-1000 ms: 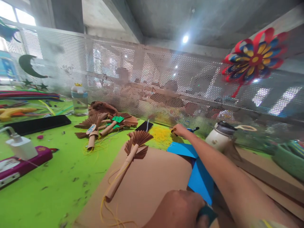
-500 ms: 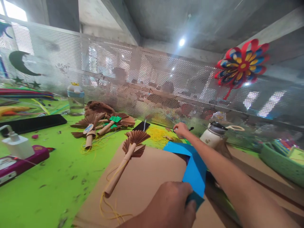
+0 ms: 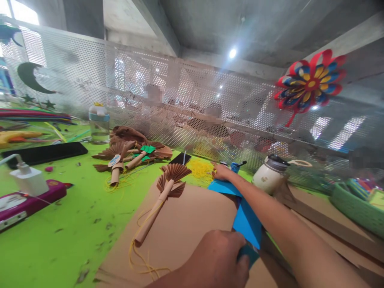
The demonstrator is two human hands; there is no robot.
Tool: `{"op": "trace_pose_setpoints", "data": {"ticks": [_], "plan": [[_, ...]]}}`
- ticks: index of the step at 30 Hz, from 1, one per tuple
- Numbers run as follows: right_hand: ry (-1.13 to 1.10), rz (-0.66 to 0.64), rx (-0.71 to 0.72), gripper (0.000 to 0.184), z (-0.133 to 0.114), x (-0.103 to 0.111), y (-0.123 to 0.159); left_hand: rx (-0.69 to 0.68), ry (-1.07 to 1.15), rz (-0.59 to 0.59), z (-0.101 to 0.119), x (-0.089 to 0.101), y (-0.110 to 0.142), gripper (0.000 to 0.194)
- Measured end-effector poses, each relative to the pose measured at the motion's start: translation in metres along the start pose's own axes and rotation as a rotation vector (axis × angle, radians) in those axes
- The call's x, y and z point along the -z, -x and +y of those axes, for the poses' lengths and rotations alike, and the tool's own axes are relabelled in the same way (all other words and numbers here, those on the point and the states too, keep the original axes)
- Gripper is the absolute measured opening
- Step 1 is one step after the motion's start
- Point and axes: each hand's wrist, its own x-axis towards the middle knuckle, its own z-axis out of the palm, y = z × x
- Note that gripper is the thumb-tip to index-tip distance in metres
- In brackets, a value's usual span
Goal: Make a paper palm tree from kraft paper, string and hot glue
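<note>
My left hand (image 3: 220, 256), low in the middle, is closed round a small dark teal piece of paper (image 3: 249, 255). Beyond its fingers lies a bright blue paper sheet (image 3: 247, 222), folded or bent, partly under my right forearm. My right hand (image 3: 222, 172) reaches to the far side, its fingers apart beside a heap of yellow paper shreds (image 3: 200, 170); nothing shows in them. Just behind that hand is a small blue item with a black end (image 3: 237, 166). A brown paper fan (image 3: 159, 206) with a rolled handle and yellow string rests on brown card (image 3: 192, 224).
More brown paper fans (image 3: 118, 164) lie at the back left, near a clear bottle (image 3: 99, 128). A power strip (image 3: 55, 192) with a white charger and a black phone (image 3: 51, 152) are on the left. At right stand a cream flask (image 3: 268, 176) and a green basket (image 3: 354, 206).
My right hand has moved left and slightly nearer, toward the yellow shreds, uncovering the small blue item behind it. My left hand still holds the teal paper. The view has shifted slightly.
</note>
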Motion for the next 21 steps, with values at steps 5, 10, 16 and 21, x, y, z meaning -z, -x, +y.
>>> {"op": "trace_pose_setpoints", "data": {"ticks": [5,10,16,21], "plan": [[0.002,-0.028,0.001,0.029,0.001,0.005,-0.006,-0.053,-0.048,0.059,-0.004,-0.005,-0.001,0.012],[-0.032,-0.03,0.0,0.03,-0.007,0.01,-0.012,-0.032,-0.027,0.058,-0.004,-0.002,-0.002,0.009],[-0.155,0.028,-0.042,0.03,-0.01,0.012,-0.017,-0.025,-0.013,0.06,-0.004,0.0,-0.001,0.009],[-0.358,0.113,-0.102,0.031,0.012,0.012,-0.015,-0.009,-0.029,0.057,-0.004,-0.001,-0.001,0.011]]}}
